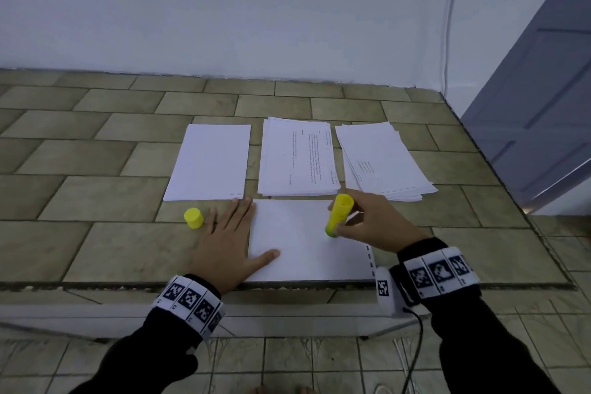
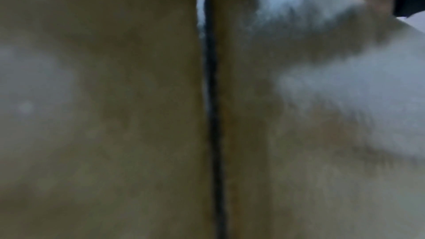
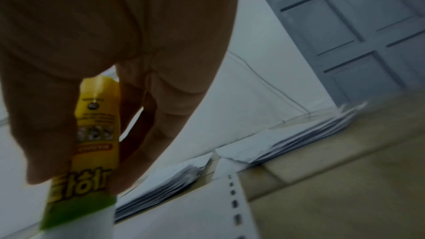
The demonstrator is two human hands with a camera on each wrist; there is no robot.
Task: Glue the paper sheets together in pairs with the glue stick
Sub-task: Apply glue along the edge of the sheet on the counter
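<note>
A blank white sheet point(image 1: 303, 249) lies at the table's near edge. My left hand point(image 1: 230, 233) lies flat with straight fingers on its left edge, thumb on the paper. My right hand point(image 1: 367, 224) grips the yellow glue stick point(image 1: 339, 216), tip down on the sheet's right part; the right wrist view shows the glue stick point(image 3: 96, 134) between thumb and fingers. The yellow cap point(image 1: 193, 218) stands on the table left of my left hand. Behind the sheet lie a single white sheet point(image 1: 209, 163), a printed stack point(image 1: 295, 158) and a fanned stack point(image 1: 382, 160).
The tiled table point(image 1: 96, 201) ends at a wall behind and drops off at the right, beside a grey door point(image 1: 543, 89). A cable point(image 1: 451, 9) hangs down the wall. The left wrist view is blurred, showing only the table edge point(image 2: 211, 97).
</note>
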